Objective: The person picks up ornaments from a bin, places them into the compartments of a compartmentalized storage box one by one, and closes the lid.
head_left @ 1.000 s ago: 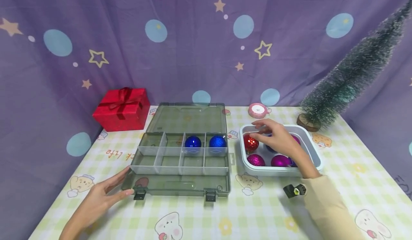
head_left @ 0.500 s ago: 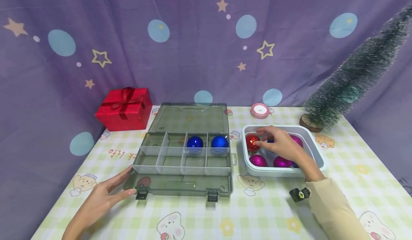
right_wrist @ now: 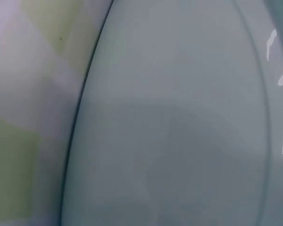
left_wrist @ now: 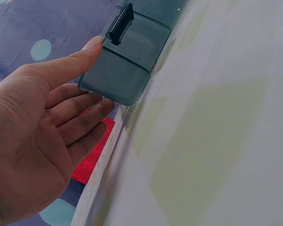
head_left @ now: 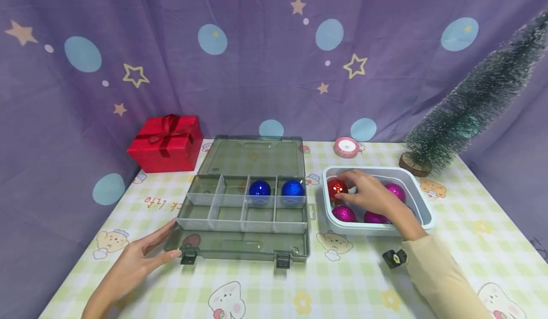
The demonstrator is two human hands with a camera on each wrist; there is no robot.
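In the head view my left hand [head_left: 134,260] is at the near left corner of a clear grey compartment box [head_left: 239,224], its lid laid open at the back. The left wrist view shows the thumb touching the box front [left_wrist: 115,75] beside a latch, the other fingers loosely extended by its side. Two blue Christmas balls, one shiny [head_left: 259,191] and one glittery [head_left: 293,190], sit in separate back-row compartments. My right hand [head_left: 374,196] reaches into a pale blue tub [head_left: 421,200], thumb and fingers curled round a red Christmas ball [head_left: 337,188]. The right wrist view shows mostly tub wall [right_wrist: 170,108].
Magenta balls, one glittery [head_left: 344,213], share the tub. A red gift box [head_left: 166,144] stands back left, a pink ribbon roll [head_left: 347,147] behind the tub. A small frosted tree [head_left: 466,100] rises at right. The checked cloth [head_left: 265,295] covers the table.
My right hand has lowered into the tub, and its thumb and fingers have closed in on the red ball. The left hand stays at the box corner. The head view has shifted slightly.
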